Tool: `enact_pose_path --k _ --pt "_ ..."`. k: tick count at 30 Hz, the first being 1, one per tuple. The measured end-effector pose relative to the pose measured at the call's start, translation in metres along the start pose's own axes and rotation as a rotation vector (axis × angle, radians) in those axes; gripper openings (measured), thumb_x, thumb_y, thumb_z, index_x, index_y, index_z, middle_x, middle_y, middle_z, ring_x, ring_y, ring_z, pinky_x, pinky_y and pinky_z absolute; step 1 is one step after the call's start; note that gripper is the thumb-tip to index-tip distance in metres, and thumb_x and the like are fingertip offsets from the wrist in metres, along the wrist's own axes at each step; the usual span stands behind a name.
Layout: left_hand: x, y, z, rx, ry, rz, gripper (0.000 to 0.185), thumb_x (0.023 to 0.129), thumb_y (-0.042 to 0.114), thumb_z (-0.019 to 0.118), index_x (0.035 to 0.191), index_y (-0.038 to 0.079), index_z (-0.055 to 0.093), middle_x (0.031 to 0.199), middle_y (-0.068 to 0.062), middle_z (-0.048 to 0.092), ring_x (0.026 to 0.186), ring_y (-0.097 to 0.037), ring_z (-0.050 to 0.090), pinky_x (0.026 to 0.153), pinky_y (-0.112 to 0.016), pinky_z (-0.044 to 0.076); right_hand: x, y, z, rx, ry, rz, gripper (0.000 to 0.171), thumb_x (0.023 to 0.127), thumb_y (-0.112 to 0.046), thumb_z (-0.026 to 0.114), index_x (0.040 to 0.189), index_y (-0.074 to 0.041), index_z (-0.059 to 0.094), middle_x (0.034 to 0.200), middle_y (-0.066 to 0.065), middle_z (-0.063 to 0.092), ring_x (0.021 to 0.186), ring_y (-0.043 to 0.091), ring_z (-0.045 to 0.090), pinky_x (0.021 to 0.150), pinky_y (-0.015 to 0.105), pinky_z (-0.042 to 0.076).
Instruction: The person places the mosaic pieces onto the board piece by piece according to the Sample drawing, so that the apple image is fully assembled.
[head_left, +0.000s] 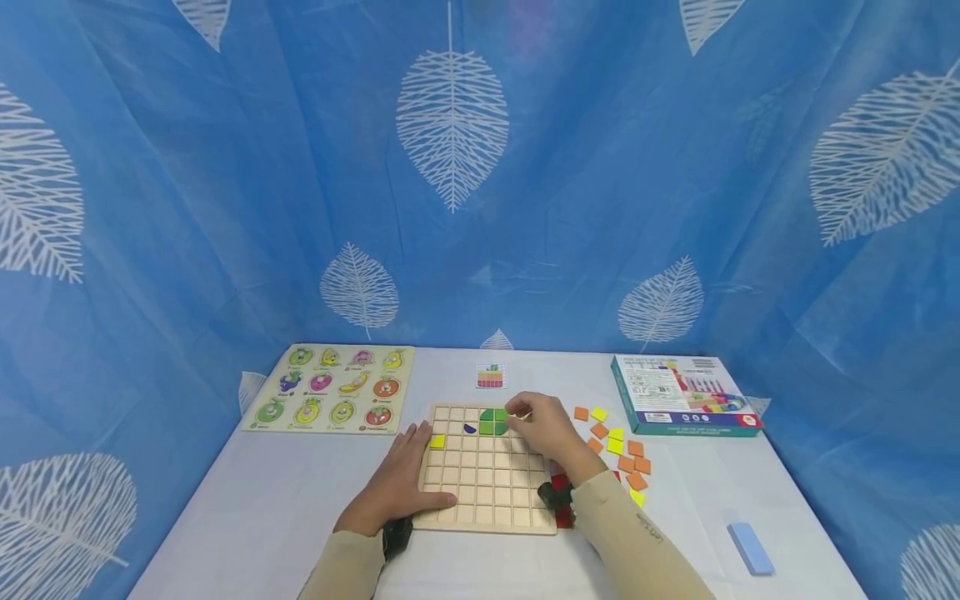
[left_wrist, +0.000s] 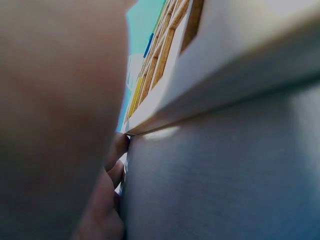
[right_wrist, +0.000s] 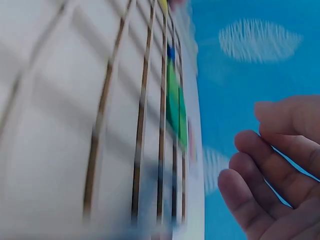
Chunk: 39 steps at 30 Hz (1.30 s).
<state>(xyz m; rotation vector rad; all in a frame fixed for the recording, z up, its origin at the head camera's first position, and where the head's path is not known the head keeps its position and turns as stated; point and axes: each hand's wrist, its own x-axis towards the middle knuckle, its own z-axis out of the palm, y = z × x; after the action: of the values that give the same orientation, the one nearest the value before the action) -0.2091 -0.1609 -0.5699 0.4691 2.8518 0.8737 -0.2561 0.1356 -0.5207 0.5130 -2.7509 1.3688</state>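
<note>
A wooden grid board [head_left: 486,496] lies on the white table. Green pieces [head_left: 487,428] form a rounded leaf shape in its far rows, with a dark blue half-round piece [head_left: 469,429] to their left. A yellow square [head_left: 437,442] sits at the left side. My left hand [head_left: 397,479] rests along the board's left edge, fingers extended and thumb over the near left part. Over the far right part is my right hand [head_left: 546,427], fingertips close to the green pieces. In the right wrist view its fingers [right_wrist: 255,150] are loosely bent with nothing visible between them.
Loose orange squares [head_left: 636,481], yellow squares [head_left: 615,442] and red squares [head_left: 563,517] lie right of the board, partly under my right forearm. Behind it is a small picture card [head_left: 492,377]. A fruit puzzle board [head_left: 309,400], a boxed set [head_left: 686,396] and a blue block [head_left: 750,548] stand around.
</note>
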Motion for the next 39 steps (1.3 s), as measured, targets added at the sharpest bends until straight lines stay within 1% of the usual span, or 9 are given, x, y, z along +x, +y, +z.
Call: enact_pose_path --k 2,4,7,10,14,18,25,32,39 --pt "0.0 -0.001 0.0 0.009 -0.001 -0.007 0.136 0.068 0.079 0.081 0.166 0.001 0.026 0.171 -0.015 0.026 0.158 -0.033 0.016 0.127 -0.05 0.015 -0.003 0.012 -0.012 0.005 0.036 0.047 0.018 0.098 -0.008 0.076 0.116 -0.004 0.075 0.103 -0.001 0.07 0.089 0.017 0.067 0.078 0.039 0.06" --pt "-0.001 -0.001 0.0 0.01 0.0 -0.01 0.136 0.067 0.079 0.081 0.165 0.001 0.027 0.171 -0.015 0.026 0.158 -0.033 0.016 0.127 -0.05 0.015 -0.005 0.024 -0.023 -0.003 0.074 0.079 0.02 0.098 -0.01 0.076 0.117 -0.004 0.074 0.105 0.0 0.07 0.089 0.018 0.068 0.077 0.04 0.061" --pt "-0.001 -0.002 0.001 0.017 -0.003 -0.014 0.136 0.067 0.079 0.081 0.166 0.002 0.027 0.171 -0.014 0.026 0.159 -0.031 0.015 0.127 -0.048 0.014 -0.009 0.04 -0.037 -0.045 0.133 0.134 0.023 0.098 -0.01 0.076 0.119 -0.002 0.073 0.111 0.009 0.069 0.098 0.028 0.069 0.084 0.046 0.061" --pt "-0.002 -0.002 0.001 0.005 -0.003 -0.007 0.136 0.068 0.078 0.082 0.165 0.001 0.027 0.171 -0.015 0.026 0.158 -0.033 0.015 0.127 -0.049 0.014 -0.013 0.055 -0.048 -0.143 0.182 0.201 0.026 0.097 -0.01 0.076 0.121 -0.001 0.073 0.123 0.016 0.066 0.115 0.036 0.063 0.099 0.054 0.055" --pt "-0.004 0.0 0.002 -0.01 -0.01 -0.005 0.135 0.069 0.076 0.083 0.165 -0.001 0.028 0.17 -0.017 0.027 0.158 -0.035 0.016 0.127 -0.051 0.014 -0.021 0.071 -0.057 -0.219 0.174 0.319 0.033 0.097 -0.012 0.076 0.128 -0.001 0.069 0.136 0.022 0.058 0.129 0.042 0.051 0.108 0.06 0.046" --pt "-0.004 0.0 0.003 -0.008 -0.013 -0.005 0.134 0.07 0.076 0.082 0.164 -0.002 0.028 0.17 -0.018 0.027 0.158 -0.035 0.016 0.127 -0.052 0.014 -0.028 0.082 -0.063 -0.198 0.133 0.407 0.04 0.096 -0.012 0.076 0.134 -0.002 0.064 0.143 0.024 0.053 0.132 0.043 0.047 0.111 0.063 0.043" --pt "-0.002 0.001 0.003 0.005 0.003 0.004 0.133 0.07 0.077 0.082 0.164 -0.001 0.029 0.169 -0.018 0.028 0.158 -0.036 0.017 0.126 -0.053 0.016 -0.03 0.086 -0.074 -0.195 0.112 0.404 0.043 0.094 -0.01 0.078 0.134 0.001 0.065 0.14 0.025 0.055 0.128 0.043 0.051 0.11 0.064 0.043" --pt "0.001 0.0 0.004 0.048 -0.006 0.004 0.134 0.069 0.08 0.079 0.166 0.002 0.027 0.171 -0.014 0.026 0.158 -0.032 0.015 0.127 -0.048 0.014 -0.027 0.088 -0.075 -0.2 0.098 0.439 0.044 0.093 -0.01 0.08 0.133 0.0 0.066 0.139 0.024 0.057 0.126 0.042 0.053 0.109 0.063 0.044" --pt "0.001 0.002 0.002 0.037 0.003 0.009 0.133 0.069 0.078 0.081 0.164 0.0 0.029 0.17 -0.017 0.028 0.158 -0.035 0.018 0.127 -0.051 0.016 -0.021 0.089 -0.077 -0.259 0.071 0.404 0.043 0.095 -0.01 0.078 0.134 0.001 0.064 0.136 0.023 0.059 0.126 0.041 0.054 0.111 0.062 0.044"
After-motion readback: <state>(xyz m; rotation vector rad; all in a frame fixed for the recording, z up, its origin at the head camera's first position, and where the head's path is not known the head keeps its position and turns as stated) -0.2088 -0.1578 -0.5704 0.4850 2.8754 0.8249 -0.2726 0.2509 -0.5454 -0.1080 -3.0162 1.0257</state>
